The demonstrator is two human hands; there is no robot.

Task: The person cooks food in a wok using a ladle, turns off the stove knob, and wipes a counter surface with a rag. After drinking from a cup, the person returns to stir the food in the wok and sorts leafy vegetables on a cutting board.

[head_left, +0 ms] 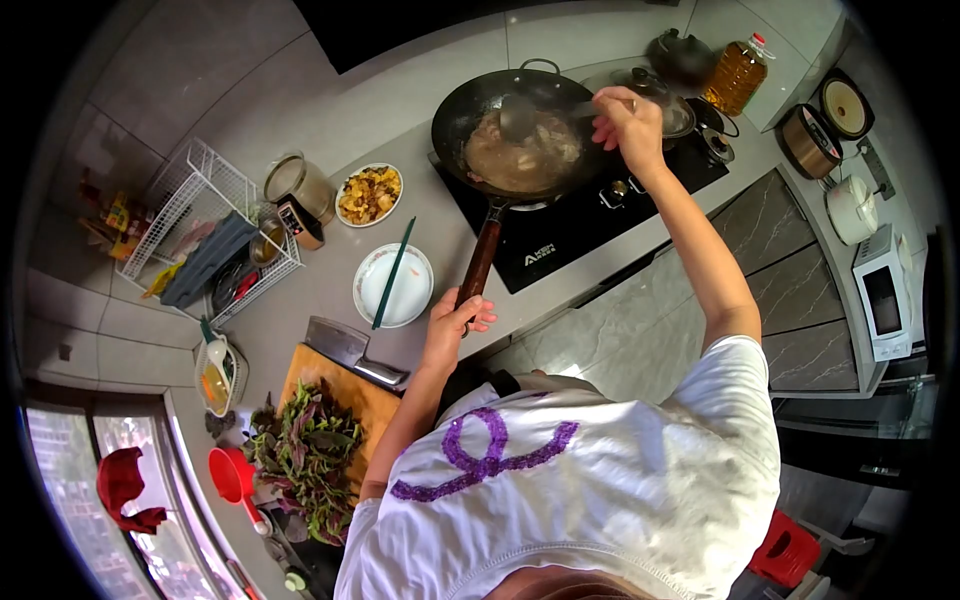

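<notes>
My left hand point(458, 325) is closed around the brown wooden handle point(484, 252) of a dark wok point(452, 125). The wok sits over the black gas stove, with brownish, steaming food point(535, 160) in liquid inside. Above the wok's right side, my right hand point(630, 122) is closed on the handle of a spatula point(517, 118); its dark head is blurred over the food. Left of the wok handle, a white bowl point(372, 300) has dark green chopsticks point(397, 268) laid across it. Behind it stands a plate of yellow cooked food point(368, 195).
A cleaver point(345, 345) lies on the wooden cutting board point(375, 405), beside leafy purple-green vegetables point(305, 450). A wire dish rack point(205, 160) and a jar point(298, 185) stand at left. Lidded pots point(680, 55) and an oil bottle point(738, 75) are beyond the stove point(540, 255).
</notes>
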